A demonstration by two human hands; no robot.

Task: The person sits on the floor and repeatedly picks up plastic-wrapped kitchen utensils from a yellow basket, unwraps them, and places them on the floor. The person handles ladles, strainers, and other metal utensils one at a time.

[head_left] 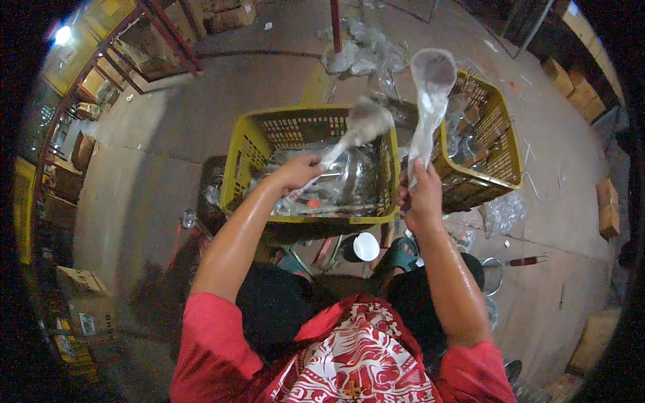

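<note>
My left hand (300, 173) is closed round the handle of a round-headed utensil (363, 124) in whitish plastic wrap, its head blurred by motion. My right hand (423, 195) grips a second wrapped utensil (433, 84), held upright with its round, bowl-like head at the top. Whether these are ladles or strainers I cannot tell. Below my left hand stands a yellow plastic basket (235, 158) containing clear plastic wrapping and shiny metal pieces. Another yellow basket (512, 148), beside my right hand, holds more wrapped items.
Crumpled clear plastic (366, 50) lies on the floor beyond the baskets, near a red post (336, 27). A round strainer-like utensil with a wooden handle (524, 261) is at my right. A white round thing (366, 246) sits between my feet. Cardboard boxes (607, 208) line the right side.
</note>
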